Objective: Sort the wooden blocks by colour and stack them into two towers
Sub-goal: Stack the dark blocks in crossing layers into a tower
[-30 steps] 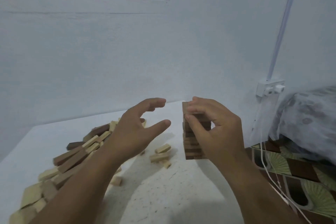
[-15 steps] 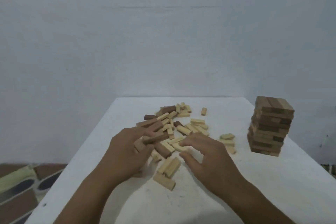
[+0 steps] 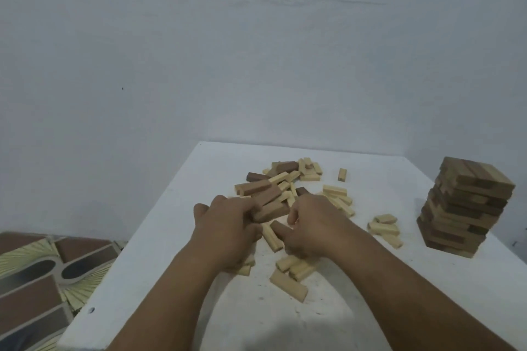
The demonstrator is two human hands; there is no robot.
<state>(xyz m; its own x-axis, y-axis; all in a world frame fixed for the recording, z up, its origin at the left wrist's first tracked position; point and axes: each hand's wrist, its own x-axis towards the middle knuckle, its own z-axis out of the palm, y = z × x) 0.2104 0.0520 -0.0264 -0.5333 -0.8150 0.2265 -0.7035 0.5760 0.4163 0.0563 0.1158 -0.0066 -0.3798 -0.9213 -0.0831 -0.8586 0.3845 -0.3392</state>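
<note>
A loose pile of pale and dark wooden blocks [image 3: 288, 182] lies in the middle of the white table [image 3: 370, 308]. My left hand [image 3: 228, 225] has its fingers curled round a dark brown block [image 3: 271, 211] at the near side of the pile. My right hand [image 3: 313, 222] rests in the pile beside it with fingers curled down among the blocks; what it holds is hidden. A tower of dark blocks [image 3: 464, 208] stands at the right of the table, apart from both hands.
Several pale blocks [image 3: 291, 282] lie scattered near me and a few more [image 3: 385, 226] sit between pile and tower. A white wall rises behind the table. Patterned floor tiles [image 3: 37, 279] show past the table's left edge.
My view swung left from the tower to the pile. Both hands left the tower, dropped into the pile and closed in; my left hand now grips a dark block.
</note>
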